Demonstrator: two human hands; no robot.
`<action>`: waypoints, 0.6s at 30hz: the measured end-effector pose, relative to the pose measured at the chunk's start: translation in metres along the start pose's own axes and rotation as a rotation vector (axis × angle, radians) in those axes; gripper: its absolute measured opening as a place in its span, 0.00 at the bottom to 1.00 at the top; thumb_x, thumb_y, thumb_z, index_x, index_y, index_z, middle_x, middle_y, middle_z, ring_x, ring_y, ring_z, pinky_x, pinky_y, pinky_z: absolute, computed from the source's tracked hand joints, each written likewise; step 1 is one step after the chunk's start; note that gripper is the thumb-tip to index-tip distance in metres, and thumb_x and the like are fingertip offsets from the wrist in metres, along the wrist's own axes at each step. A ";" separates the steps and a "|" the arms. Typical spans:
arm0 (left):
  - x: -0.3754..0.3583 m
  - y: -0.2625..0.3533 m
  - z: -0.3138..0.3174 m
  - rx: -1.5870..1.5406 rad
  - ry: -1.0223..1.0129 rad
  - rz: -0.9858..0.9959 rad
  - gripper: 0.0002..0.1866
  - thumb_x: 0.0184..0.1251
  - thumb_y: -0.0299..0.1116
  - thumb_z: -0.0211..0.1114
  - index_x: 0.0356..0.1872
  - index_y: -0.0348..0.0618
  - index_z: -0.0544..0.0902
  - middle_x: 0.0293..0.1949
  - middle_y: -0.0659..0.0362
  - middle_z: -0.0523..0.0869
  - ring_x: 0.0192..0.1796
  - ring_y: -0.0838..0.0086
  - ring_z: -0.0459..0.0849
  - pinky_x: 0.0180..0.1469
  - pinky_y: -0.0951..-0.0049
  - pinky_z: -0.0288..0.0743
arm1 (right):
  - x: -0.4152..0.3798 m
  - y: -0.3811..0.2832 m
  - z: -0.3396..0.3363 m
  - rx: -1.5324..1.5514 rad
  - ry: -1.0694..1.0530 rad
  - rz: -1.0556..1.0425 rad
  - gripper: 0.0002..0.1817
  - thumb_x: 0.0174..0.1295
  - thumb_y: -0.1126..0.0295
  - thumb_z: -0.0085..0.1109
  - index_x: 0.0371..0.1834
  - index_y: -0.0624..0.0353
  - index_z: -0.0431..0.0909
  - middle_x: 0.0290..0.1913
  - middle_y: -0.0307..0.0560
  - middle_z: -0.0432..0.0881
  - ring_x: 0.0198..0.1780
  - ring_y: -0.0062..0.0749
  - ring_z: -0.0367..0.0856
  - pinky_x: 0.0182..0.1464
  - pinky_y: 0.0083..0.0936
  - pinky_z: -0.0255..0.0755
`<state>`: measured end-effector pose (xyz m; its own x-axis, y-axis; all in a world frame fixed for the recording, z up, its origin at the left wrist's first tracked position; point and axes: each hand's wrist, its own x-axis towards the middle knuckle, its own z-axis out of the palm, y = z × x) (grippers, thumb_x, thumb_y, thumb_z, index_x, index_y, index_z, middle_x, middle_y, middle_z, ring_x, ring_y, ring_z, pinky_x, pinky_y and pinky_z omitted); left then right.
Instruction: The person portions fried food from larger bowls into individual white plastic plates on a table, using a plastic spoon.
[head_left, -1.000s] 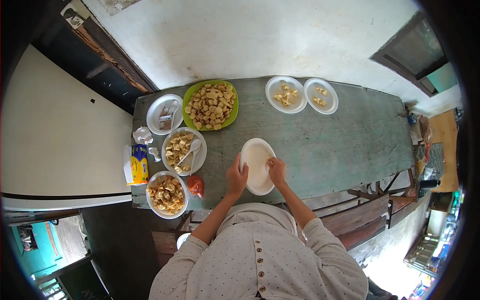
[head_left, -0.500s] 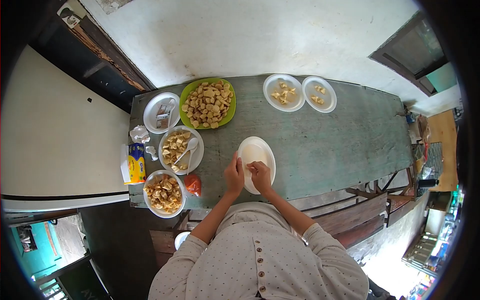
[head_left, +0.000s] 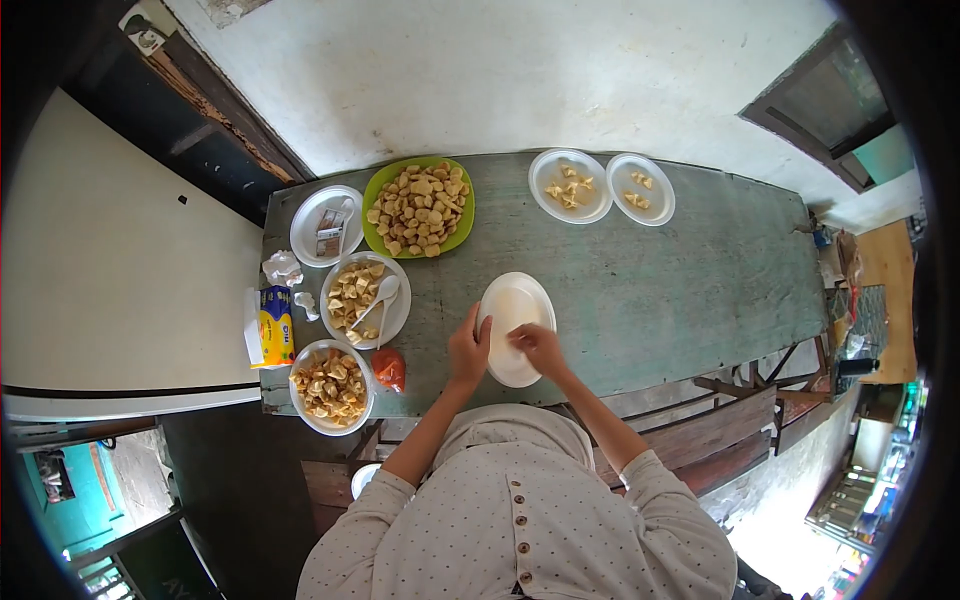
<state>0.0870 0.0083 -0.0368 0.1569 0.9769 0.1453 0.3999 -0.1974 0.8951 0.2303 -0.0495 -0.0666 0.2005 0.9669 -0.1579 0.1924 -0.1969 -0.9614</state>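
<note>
In front of my body lies a white oval plate with no food visible on it. My left hand grips its left rim, the thumb along the edge. My right hand is over the plate's right half with its fingers bent together; whether anything is between them is too small to see. To the left stand a white plate of cut pale pieces with a white plastic spoon on it, a plate of browned fried pieces, and a tied bag of red sauce.
At the back, a green dish carries a heap of tan pieces. Two white plates, a left one and a right one, hold a few folded pieces. A tissue pack, crumpled tissue and a plate with packets sit at the left.
My right hand has shifted to the right over the plate, its fingers lifted from near the plate's middle. My left hand stays at the left rim.
</note>
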 end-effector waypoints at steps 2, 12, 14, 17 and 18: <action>0.005 0.004 -0.001 -0.012 -0.007 -0.022 0.18 0.60 0.35 0.59 0.47 0.33 0.76 0.14 0.57 0.65 0.16 0.77 0.61 0.20 0.73 0.59 | 0.007 -0.002 -0.021 -0.247 0.178 -0.035 0.09 0.47 0.84 0.56 0.32 0.62 0.79 0.32 0.49 0.80 0.33 0.31 0.80 0.33 0.22 0.73; 0.007 0.004 0.008 -0.026 0.017 -0.005 0.16 0.63 0.34 0.54 0.47 0.32 0.75 0.24 0.42 0.79 0.24 0.57 0.79 0.29 0.67 0.70 | -0.009 0.032 -0.010 -0.404 0.252 -0.071 0.08 0.46 0.83 0.54 0.30 0.61 0.77 0.30 0.53 0.77 0.34 0.47 0.77 0.35 0.35 0.70; 0.007 0.008 0.006 0.006 -0.020 -0.039 0.16 0.64 0.33 0.53 0.47 0.32 0.74 0.28 0.41 0.79 0.28 0.56 0.80 0.30 0.66 0.71 | -0.012 0.027 -0.004 -0.358 0.233 -0.058 0.08 0.46 0.83 0.55 0.29 0.61 0.77 0.30 0.53 0.77 0.34 0.47 0.77 0.35 0.35 0.70; 0.006 0.008 0.007 0.031 -0.037 -0.044 0.16 0.65 0.33 0.51 0.48 0.32 0.74 0.31 0.41 0.80 0.31 0.54 0.82 0.31 0.65 0.73 | -0.017 0.013 0.003 -0.303 0.201 -0.062 0.06 0.46 0.83 0.55 0.28 0.62 0.77 0.29 0.53 0.77 0.33 0.47 0.77 0.34 0.34 0.69; 0.006 0.007 0.007 0.025 -0.014 -0.022 0.16 0.65 0.33 0.51 0.48 0.33 0.74 0.30 0.41 0.80 0.31 0.54 0.82 0.31 0.65 0.73 | -0.019 0.008 0.007 -0.293 0.181 -0.075 0.06 0.46 0.83 0.56 0.28 0.63 0.77 0.29 0.53 0.77 0.32 0.46 0.77 0.34 0.34 0.69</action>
<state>0.0969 0.0119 -0.0329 0.1607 0.9797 0.1194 0.4261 -0.1780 0.8870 0.2216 -0.0690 -0.0732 0.3370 0.9412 -0.0214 0.4753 -0.1897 -0.8592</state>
